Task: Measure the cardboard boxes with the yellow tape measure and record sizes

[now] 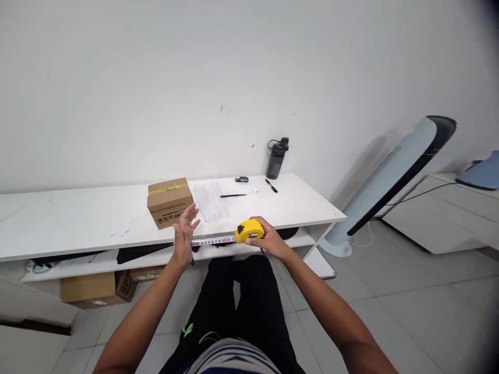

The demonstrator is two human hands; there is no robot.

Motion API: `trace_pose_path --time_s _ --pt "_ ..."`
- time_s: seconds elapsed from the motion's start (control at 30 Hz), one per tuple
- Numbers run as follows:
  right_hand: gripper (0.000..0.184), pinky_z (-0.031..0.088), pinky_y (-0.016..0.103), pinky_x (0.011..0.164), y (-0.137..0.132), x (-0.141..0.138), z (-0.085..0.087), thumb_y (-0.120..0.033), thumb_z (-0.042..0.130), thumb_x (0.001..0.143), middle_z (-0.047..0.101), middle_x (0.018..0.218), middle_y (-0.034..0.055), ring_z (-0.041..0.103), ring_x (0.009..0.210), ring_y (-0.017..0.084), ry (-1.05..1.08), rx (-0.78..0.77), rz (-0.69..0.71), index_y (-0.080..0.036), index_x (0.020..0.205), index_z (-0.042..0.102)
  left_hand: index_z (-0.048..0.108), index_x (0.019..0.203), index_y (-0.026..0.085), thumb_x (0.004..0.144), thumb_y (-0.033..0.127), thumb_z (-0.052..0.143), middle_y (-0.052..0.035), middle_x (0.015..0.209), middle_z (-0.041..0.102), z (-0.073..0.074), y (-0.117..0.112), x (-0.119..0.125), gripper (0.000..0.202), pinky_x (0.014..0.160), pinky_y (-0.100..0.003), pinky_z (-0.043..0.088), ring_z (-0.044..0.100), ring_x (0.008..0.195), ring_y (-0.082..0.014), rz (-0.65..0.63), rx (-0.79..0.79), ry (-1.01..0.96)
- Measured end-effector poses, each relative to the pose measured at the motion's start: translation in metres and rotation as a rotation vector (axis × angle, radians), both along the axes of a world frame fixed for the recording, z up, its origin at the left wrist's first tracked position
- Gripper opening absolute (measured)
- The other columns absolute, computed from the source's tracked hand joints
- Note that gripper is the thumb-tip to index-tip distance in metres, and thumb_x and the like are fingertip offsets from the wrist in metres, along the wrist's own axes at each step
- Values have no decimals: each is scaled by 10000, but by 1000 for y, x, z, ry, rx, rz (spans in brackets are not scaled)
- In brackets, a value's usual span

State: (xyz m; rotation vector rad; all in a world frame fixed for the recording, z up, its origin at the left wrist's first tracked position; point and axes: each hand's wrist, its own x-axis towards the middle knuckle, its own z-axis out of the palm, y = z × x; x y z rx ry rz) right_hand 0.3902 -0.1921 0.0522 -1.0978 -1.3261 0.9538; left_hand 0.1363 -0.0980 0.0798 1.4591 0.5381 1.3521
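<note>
My right hand [268, 240] is closed round a yellow tape measure [250, 230] just in front of the table's front edge. A short length of white blade [214, 241] with printed numbers runs out of it to the left. The blade's end reaches my left hand [184, 236], which is raised with its fingers spread; whether the two touch I cannot tell. Behind my left hand a closed cardboard box [167, 195] with yellow tape on top stands on the white table [97, 215].
On the table lie a clear plastic sheet [210, 202], a black pen [233, 196], a black marker [271, 185] and a small dark object [241, 179]. A dark bottle [276, 160] stands at the back. To the right is a tall leaning-looking appliance [393, 176]. Below is a cardboard box [89, 289].
</note>
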Motion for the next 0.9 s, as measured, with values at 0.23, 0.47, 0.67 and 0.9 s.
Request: trace_pose_path --time_s 0.23,0.47,0.67,0.9 --pt "541 501 337 809 13 4 -7 -393 875 647 608 971 -3 593 877 180 64 -60 -16 -273 1080 575 567 1355 290 815 875 245 -87 1575 414 3 8 20 859 1137 -454 378 387 1443 -310 -30 -4 39" --pt "545 505 320 776 16 12 -24 -394 851 678 612 1002 6 597 879 182 89 -129 4 -283 1130 567 603 1287 287 851 835 266 -86 1573 415 -8 19 30 777 1105 -456 406 424 1417 -303 -74 -63 42" --pt "513 504 306 782 23 12 -30 -372 843 702 600 972 -18 599 868 162 104 -167 41 -281 1117 555 612 1287 258 904 746 358 -122 1495 505 -33 31 27 670 1077 -457 416 493 1351 -295 17 -76 161" --pt "545 515 320 793 41 -15 -36 -426 834 705 605 958 -19 595 826 151 187 -165 41 -286 1127 518 618 1265 241 847 736 513 -137 1425 567 -62 22 35 656 1034 -435 465 552 1293 -294 -126 -195 223"
